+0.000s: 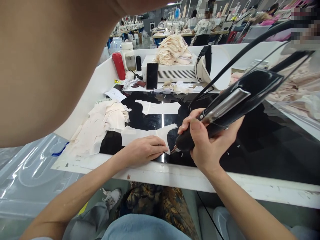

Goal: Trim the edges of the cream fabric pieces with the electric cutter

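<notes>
My left hand [145, 149] lies flat with its fingers stretched out on a white curved fabric piece [140, 134], near the piece's right end. My right hand [210, 143] is wrapped round a black handheld tool [232, 103] with a silver lever and cables running off its upper end. The tool slants down to the left, and its rounded lower end is close to the right end of the fabric piece. Its working tip is too small to make out. A second white fabric piece [161, 108] lies farther back on the glossy black tabletop [250, 143].
A pile of cream fabric pieces [107, 116] lies at the left. Behind stand a phone [152, 76], a red bottle [118, 66] and a vented white box [175, 75] bearing folded cloth [173, 50]. Another person's bare arm [50, 66] blocks the upper left.
</notes>
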A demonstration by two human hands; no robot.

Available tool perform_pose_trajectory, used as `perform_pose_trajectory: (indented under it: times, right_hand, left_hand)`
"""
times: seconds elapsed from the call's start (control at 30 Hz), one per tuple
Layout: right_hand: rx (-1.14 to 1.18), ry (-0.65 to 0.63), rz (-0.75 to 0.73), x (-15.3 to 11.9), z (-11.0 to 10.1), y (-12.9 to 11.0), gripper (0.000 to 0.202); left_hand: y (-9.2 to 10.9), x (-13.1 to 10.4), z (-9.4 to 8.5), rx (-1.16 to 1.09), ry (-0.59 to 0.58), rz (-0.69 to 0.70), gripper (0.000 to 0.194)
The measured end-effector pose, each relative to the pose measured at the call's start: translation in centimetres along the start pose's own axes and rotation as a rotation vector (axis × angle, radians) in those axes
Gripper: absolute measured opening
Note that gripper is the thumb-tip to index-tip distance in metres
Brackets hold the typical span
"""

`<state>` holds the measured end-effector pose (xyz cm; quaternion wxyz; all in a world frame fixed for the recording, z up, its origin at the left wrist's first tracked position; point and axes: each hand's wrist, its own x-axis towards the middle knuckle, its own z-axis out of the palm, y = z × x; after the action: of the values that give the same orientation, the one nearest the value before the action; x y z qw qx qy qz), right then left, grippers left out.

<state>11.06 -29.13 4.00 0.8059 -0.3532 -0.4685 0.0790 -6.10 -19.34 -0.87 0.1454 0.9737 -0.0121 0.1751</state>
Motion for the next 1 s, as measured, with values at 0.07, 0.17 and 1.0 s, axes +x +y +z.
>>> perform_pose_trajectory:
  times: [0.07, 0.17, 1.0]
  right_hand:
    - [-0.008, 0.005, -0.006, 0.0, -0.06, 0.2, 0.043]
    - [-0.025, 0.018, -0.009, -0.01, -0.1, 0.42, 0.042]
    - [-0.007, 0.059, 0.027, 0.23, 0.16, 0.33, 0.045]
  left_hand:
    - [0.03, 0.03, 0.01, 0.016, 0.007, 0.014, 0.026]
    - [0.05, 0.06, 0.08, 0.038, 0.02, 0.026, 0.026]
    - [0.24, -0.03, 0.52, 0.009, 0.046, 0.017, 0.027]
